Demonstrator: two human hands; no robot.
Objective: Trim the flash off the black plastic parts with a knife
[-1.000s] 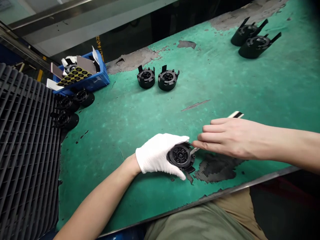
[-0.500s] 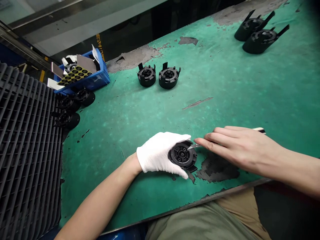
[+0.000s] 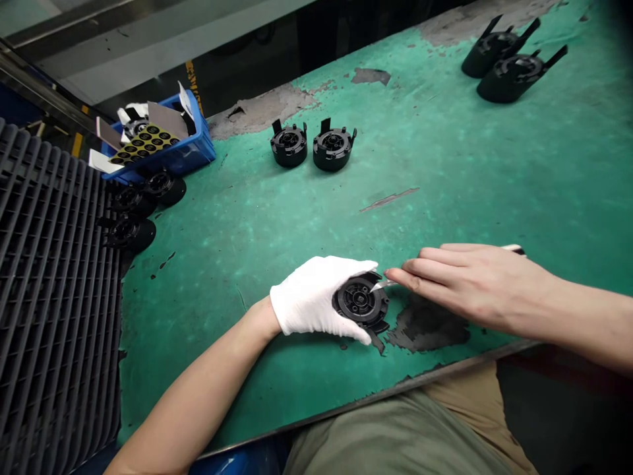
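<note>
My left hand (image 3: 321,297), in a white glove, grips a round black plastic part (image 3: 360,300) from its left side, thumb below and fingers above. The part's ringed face, with small holes, is turned up toward me near the table's front edge. Bare and closed, my right hand (image 3: 459,280) holds a slim craft knife (image 3: 380,285) with a pale handle end sticking out behind the hand. The pointed metal blade reaches the upper right of the part's face. Whether its tip touches the plastic I cannot tell.
Two similar black parts (image 3: 333,149) stand mid-table. Two taller ones with prongs (image 3: 512,78) are at the far right. Several more (image 3: 131,232) sit at the left, by a blue bin (image 3: 200,146) holding cards and a sticker sheet. Grey ribbed trays (image 3: 54,297) are stacked along the left edge.
The whole view has shifted slightly, so everything sits a little higher. Both hands keep their hold, and the blade stays at nearly the same spot on the part.
</note>
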